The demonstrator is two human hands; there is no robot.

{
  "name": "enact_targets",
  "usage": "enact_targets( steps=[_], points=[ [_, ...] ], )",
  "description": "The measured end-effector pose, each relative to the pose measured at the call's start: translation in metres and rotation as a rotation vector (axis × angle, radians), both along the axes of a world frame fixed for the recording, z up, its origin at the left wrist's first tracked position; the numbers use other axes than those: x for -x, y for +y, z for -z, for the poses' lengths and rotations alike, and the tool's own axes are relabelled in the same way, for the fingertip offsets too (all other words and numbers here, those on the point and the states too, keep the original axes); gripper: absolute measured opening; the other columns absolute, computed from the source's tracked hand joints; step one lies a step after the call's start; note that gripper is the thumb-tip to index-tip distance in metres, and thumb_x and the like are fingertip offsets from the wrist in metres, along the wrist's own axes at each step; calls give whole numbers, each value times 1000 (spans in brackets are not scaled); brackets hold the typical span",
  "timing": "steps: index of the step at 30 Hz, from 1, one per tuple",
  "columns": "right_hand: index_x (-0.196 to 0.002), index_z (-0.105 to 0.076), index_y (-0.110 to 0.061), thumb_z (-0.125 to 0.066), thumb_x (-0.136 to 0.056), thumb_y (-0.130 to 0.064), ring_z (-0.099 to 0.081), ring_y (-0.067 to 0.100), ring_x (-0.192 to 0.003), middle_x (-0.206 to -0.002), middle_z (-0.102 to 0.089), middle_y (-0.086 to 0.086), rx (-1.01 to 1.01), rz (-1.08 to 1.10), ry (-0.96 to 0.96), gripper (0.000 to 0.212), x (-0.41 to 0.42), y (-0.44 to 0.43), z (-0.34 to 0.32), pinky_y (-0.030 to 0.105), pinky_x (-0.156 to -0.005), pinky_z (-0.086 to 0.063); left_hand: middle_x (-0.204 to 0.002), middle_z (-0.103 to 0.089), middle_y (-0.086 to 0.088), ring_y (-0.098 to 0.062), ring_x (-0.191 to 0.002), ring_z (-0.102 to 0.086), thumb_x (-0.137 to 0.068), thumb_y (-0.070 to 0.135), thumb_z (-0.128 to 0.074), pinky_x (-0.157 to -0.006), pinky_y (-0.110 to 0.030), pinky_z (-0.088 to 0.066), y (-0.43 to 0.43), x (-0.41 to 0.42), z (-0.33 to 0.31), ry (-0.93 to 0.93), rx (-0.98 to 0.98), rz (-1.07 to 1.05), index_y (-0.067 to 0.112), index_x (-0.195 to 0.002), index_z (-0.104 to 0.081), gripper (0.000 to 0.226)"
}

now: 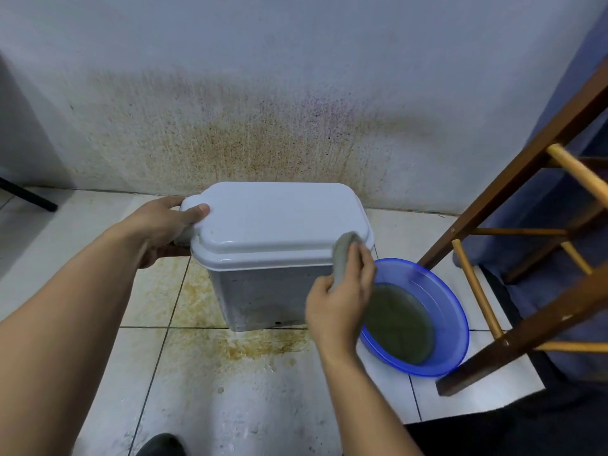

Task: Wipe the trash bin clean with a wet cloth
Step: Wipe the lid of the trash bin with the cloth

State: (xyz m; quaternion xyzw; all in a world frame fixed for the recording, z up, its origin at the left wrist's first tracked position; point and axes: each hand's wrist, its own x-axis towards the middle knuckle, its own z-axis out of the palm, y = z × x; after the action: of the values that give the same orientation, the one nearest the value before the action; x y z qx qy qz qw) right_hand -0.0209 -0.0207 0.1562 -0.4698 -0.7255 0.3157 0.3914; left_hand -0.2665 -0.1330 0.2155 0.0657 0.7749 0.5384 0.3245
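A white plastic trash bin [263,291] with a closed lid [276,218] stands on the tiled floor against the wall. My left hand [164,225] grips the lid's left end, thumb on top. My right hand [339,301] holds a grey wet cloth [343,255] pressed against the lid's front right corner and the bin's right edge. The bin's front face shows grime near its bottom.
A blue basin [437,291] of murky water sits on the floor right of the bin. A wooden stool frame [513,255] stands further right. Brown stains mark the floor [256,347] and the wall [263,143]. A dark shoe [161,445] shows at the bottom.
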Motion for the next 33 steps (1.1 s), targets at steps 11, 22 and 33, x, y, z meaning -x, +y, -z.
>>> enact_targets(
  steps=[11,22,33],
  points=[
    [-130,-64,-20,-54,-77,-8,-57,4,-111,-124,-59,-8,57,-159,226,55,-7,-6,-28,25,-100,-46,-117,-72,-11,-30,-97,-75,-95,32,-75,-65,-40,-67,-2,-2,-4,3,14,22,17,-138,-59,48],
    [-136,-59,-29,-57,-87,-10,-55,22,-97,-120,-49,1,3,-184,-194,53,9,-24,-25,24,-77,-39,-119,-71,-14,-32,-96,-76,-94,33,-77,-78,-49,-66,-2,1,-6,20,42,35,17,-136,-59,49],
    [-137,-55,-38,-48,-93,-21,-55,29,-93,-111,-44,0,-59,-503,-344,47,45,-68,-37,34,-69,-48,-118,-73,-14,-31,-94,-77,-95,36,-76,-75,-47,-66,-3,2,-7,36,83,70,18,-137,-59,49]
  ],
)
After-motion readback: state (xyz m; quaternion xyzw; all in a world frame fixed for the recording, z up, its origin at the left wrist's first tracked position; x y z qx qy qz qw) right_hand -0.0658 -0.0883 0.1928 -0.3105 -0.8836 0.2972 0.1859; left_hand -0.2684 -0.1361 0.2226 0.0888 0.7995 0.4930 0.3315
